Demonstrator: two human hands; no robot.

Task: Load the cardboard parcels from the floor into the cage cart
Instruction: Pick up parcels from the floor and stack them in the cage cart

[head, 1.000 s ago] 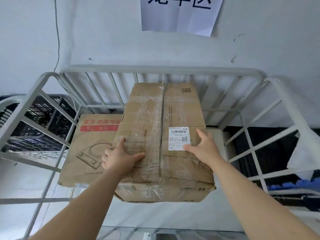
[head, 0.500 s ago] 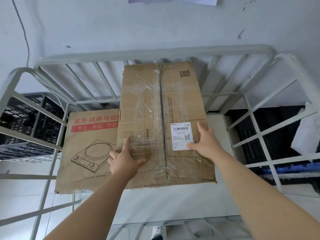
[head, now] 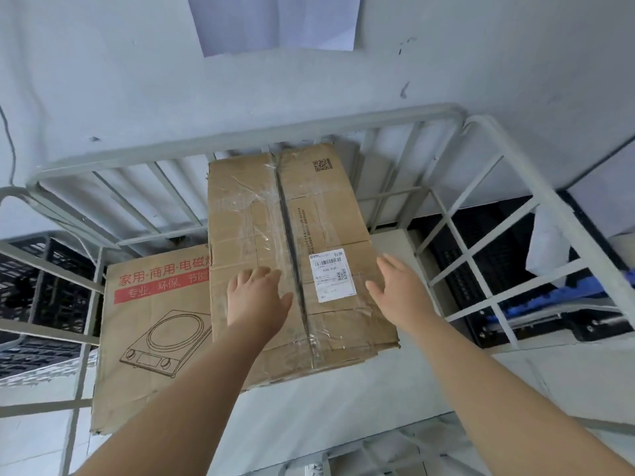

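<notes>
A taped brown cardboard parcel (head: 285, 235) with a white shipping label lies inside the grey cage cart (head: 247, 132), its far end against the back bars. It overlaps a flat cardboard box (head: 151, 324) printed with red text and a cooker drawing, on the cart floor at left. My left hand (head: 256, 297) hovers over the parcel's near left part with fingers spread. My right hand (head: 400, 292) is over the parcel's right edge beside the label, fingers apart. Neither hand grips anything.
The cart's barred sides rise at left (head: 51, 269) and right (head: 515, 207), with its white floor (head: 309, 417) in front of the parcel. Black plastic crates (head: 31, 304) stand outside on the left; dark crates and a blue item (head: 549, 293) on the right. A grey wall is behind.
Both hands pressed on the parcel while it slid back and settled lower in the cart; now both have lifted off it with fingers spread.
</notes>
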